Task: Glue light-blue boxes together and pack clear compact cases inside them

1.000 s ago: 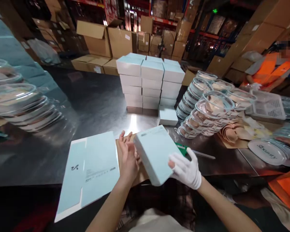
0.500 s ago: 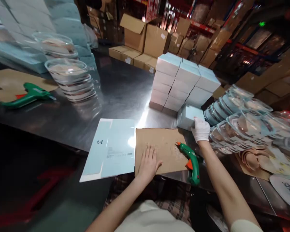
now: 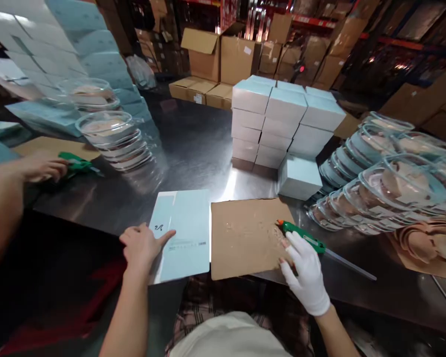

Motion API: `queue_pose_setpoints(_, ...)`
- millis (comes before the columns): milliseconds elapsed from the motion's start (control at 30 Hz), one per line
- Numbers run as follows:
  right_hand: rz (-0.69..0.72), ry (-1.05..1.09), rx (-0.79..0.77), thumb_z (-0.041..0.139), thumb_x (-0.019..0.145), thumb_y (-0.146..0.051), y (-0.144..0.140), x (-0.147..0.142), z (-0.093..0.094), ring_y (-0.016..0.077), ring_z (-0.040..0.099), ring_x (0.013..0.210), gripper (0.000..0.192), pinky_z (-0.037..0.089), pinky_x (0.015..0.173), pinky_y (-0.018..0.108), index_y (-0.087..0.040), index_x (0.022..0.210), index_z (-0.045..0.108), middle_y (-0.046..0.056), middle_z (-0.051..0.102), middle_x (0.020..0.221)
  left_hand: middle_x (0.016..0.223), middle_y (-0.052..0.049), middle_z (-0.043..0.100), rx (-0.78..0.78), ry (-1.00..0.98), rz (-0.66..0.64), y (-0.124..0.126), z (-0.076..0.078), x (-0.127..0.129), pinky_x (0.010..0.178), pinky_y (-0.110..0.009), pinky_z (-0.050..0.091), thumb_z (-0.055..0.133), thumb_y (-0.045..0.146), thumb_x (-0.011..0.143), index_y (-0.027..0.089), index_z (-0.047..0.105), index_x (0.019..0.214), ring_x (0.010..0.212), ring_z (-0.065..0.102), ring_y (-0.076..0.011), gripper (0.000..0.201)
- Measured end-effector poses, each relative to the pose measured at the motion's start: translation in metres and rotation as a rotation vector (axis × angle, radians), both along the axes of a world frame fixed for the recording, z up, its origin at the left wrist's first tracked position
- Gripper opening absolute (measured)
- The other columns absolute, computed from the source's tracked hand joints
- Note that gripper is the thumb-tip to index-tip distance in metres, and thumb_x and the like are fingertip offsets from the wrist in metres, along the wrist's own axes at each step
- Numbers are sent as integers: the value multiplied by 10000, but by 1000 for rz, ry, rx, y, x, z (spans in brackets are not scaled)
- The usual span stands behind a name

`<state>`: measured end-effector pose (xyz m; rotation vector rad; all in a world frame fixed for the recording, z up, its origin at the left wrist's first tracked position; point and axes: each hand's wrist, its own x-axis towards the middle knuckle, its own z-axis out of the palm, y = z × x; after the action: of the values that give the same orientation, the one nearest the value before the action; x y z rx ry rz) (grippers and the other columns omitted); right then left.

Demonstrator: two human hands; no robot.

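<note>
My left hand (image 3: pixel 143 244) is bare and rests with spread fingers on the near left corner of a flat pale blue carton sheet (image 3: pixel 184 233) lying on the steel table. My right hand (image 3: pixel 306 267), in a white glove, hovers open over the near right edge of a brown cardboard mat (image 3: pixel 247 237), just below a green glue gun (image 3: pixel 301 235). The glue gun's orange nozzle points onto the mat. A single closed pale blue box (image 3: pixel 300 177) lies beyond the mat, in front of a stack of the same boxes (image 3: pixel 284 121).
Rows of clear lidded dishes (image 3: pixel 381 186) lean at the right. More clear dishes (image 3: pixel 109 134) are stacked at the left. Another person's hand (image 3: pixel 40 167) at the far left holds a second green glue gun (image 3: pixel 78 164). Brown shipping cartons (image 3: pixel 223 59) stand behind the table.
My right hand let go of the pale blue box, set beside the stack, and came back to the mat. My left hand moved from the mat onto the flat sheet. Another person's arm entered at left.
</note>
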<state>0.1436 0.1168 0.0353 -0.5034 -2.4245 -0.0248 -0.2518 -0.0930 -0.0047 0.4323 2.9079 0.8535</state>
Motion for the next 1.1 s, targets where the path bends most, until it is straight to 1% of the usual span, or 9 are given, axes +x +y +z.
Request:
queue_pose_setpoints(133,67,40,-78,585,994,-176,-34,-13,-22,372,591,1385,420,576,1026,574,-193,1413,557,201,642,1423,1404,-305,529,-57,-96,51,-6,-4,-14,1096,-614,438,714,408,833,95,597,1230,1410,437,-496,518)
queue_pose_setpoints(267,79,62,-111,584,1002,-182,-33,-17,-28,366,594,1385,396,574,1028,567,-189,1398,571,195,652,1414,1466,-375,484,-41,-62,194,-21,1,-24,1177,-624,351,735,422,793,-1,490,1355,1469,393,-511,744)
queue_pose_setpoints(467,125,160,-133,579,1014,-174,-38,-23,8,340,589,1393,486,563,1049,541,-224,1493,516,167,671,1404,1235,-187,720,145,7,219,-50,44,-2,968,-478,554,650,524,848,145,577,1350,1102,711,-374,633)
queue_pose_setpoints(567,196,241,-87,578,1013,-179,-46,-46,49,311,552,1430,567,515,1129,511,-243,1563,451,143,665,1423,963,-70,748,304,182,-124,-44,84,56,770,-356,571,638,655,855,232,693,1186,874,711,-293,540)
queue_pose_setpoints(700,211,346,-50,608,1001,-199,-51,-65,81,267,678,1182,441,554,1020,440,-240,1435,543,115,727,1225,792,-13,723,358,-28,-980,-34,122,121,587,-211,515,644,512,961,253,750,988,654,670,-177,282)
queue_pose_setpoints(767,187,343,-165,629,997,-236,-51,-57,79,242,707,1011,273,573,900,396,-225,1270,619,88,739,1074,781,6,735,332,-109,-1188,-31,120,129,602,-184,527,630,442,998,264,759,987,639,686,-152,221)
queue_pose_setpoints(833,167,239,-336,647,997,-306,-49,-41,69,226,705,891,147,564,812,366,-204,1101,667,71,733,958,840,9,778,323,-104,-1198,-27,104,125,640,-183,558,678,451,980,269,763,1052,680,734,-155,214)
queue_pose_setpoints(967,132,-137,-805,653,983,-428,-43,-8,51,200,667,754,268,530,701,311,-180,1025,742,53,728,857,966,-22,840,347,-89,-1119,-13,61,117,698,-226,619,732,515,940,261,753,1200,816,816,-214,364)
queue_pose_setpoints(1100,207,-322,-1036,726,893,-488,-41,6,47,208,632,829,318,534,773,309,-170,880,729,52,708,874,1053,-24,847,395,-183,-1290,-4,41,125,800,-261,648,697,486,975,270,801,1146,889,828,-228,294)
